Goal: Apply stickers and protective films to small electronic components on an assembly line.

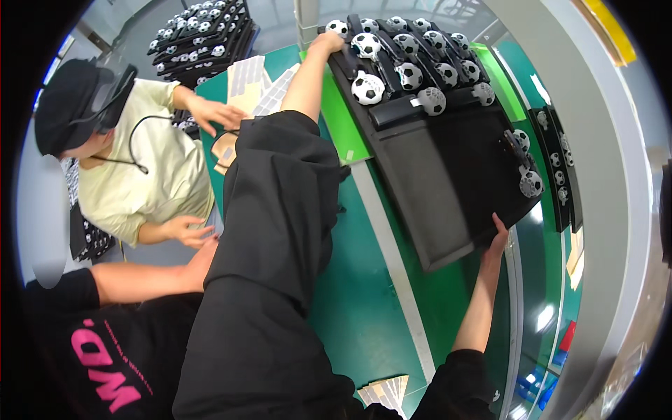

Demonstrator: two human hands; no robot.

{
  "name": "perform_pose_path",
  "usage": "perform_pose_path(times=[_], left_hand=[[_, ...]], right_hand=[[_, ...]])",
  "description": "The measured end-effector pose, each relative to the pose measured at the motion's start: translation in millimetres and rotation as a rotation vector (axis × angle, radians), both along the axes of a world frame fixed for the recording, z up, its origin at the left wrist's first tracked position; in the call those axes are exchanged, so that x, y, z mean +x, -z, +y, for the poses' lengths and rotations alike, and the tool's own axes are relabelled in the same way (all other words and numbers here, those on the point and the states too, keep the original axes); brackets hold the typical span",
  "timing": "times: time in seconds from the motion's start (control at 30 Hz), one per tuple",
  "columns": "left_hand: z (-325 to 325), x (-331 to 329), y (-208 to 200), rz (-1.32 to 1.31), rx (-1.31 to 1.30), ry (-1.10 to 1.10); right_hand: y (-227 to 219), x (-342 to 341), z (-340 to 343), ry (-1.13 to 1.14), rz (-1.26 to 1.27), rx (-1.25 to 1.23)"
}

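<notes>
My left arm reaches far forward, and my left hand (327,43) is closed at the far left corner of a black tray (420,185), right beside a football-patterned ball (337,28). Most of its fingers are hidden. At the near right edge of the same tray, my right hand (495,241) grips with the thumb up along the rim and the other fingers out of sight underneath. Several black pieces with black-and-white football ends (409,75) fill the tray's far half. Two more ball ends (531,183) lie along its right side, while the near left part is bare.
A green conveyor belt (448,308) runs under the tray, beside a green table (350,280) with pale card sheets (246,80). At left are a co-worker in a yellow shirt (147,168) and another's bare arm (143,280). Loaded trays (203,42) stand stacked behind; a grey post (602,140) rises right.
</notes>
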State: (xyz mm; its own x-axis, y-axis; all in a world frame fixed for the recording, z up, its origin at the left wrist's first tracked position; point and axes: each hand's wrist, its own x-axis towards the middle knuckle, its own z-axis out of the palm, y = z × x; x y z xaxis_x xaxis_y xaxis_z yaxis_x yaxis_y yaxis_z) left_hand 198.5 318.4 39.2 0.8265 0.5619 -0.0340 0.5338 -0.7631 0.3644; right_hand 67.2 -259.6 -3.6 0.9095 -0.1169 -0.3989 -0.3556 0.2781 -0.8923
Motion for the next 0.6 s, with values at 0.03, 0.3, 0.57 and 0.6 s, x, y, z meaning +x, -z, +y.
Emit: perform_pose_path(times=[0.03, 0.3, 0.57, 0.6], left_hand=[[8, 15, 7, 0.018, -0.069, 0.019], [40, 72, 40, 0.229, -0.162, 0.138], [28, 60, 4, -0.113, -0.335, 0.601], [15, 52, -9, -0.097, -0.342, 0.604]], right_hand=[[5, 9, 4, 0.018, -0.002, -0.016], [5, 29, 15, 0.075, 0.059, 0.007], [-20, 30, 13, 0.101, -0.021, -0.004], [-24, 24, 13, 0.121, -0.064, -0.019]])
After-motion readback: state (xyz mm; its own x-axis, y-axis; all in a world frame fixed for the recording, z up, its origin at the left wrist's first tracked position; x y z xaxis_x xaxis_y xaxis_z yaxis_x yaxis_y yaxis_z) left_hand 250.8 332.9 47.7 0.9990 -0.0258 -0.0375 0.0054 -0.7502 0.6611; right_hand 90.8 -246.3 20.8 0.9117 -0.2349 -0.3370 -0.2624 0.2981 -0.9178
